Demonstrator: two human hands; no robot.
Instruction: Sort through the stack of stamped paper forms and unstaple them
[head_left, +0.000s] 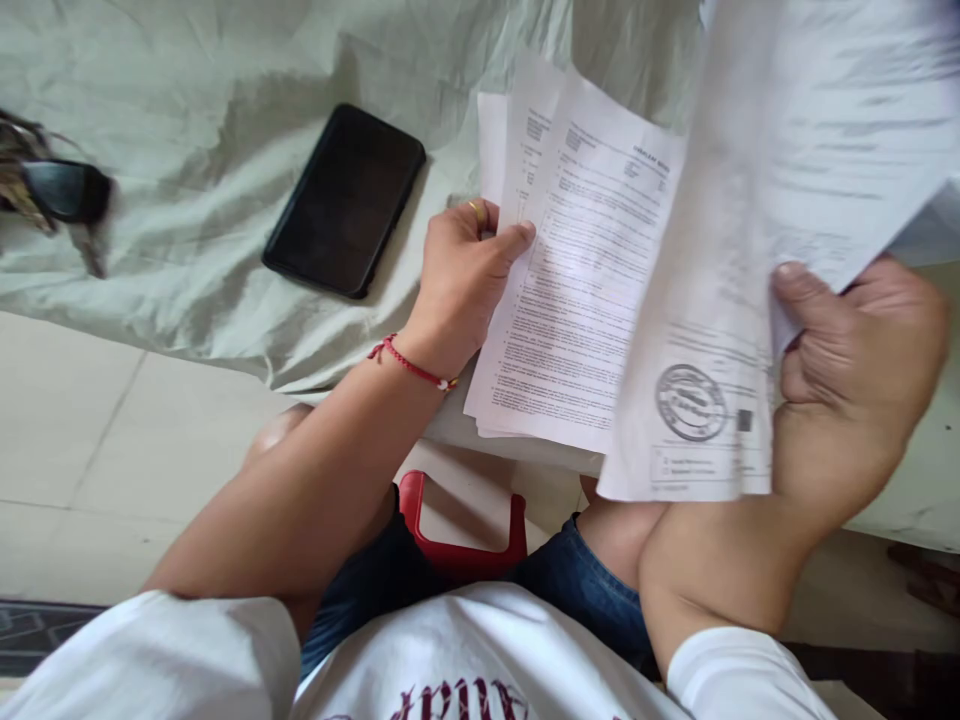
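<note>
My left hand is closed on the left edge of several printed sheets, its thumb on top and a ring on one finger. Those sheets are fanned slightly, with dense text facing up. On the right, my right hand grips more printed papers, thumb over the front. One sheet among them, bearing a round stamp, hangs down and overlaps the right side of the left-hand sheets. Most fingers of the right hand are hidden behind the papers.
A black phone lies on the wrinkled pale green cloth, left of my left hand. Farther left is a bunch of keys, blurred. Below the cloth's edge, a red stool shows between my legs above the tiled floor.
</note>
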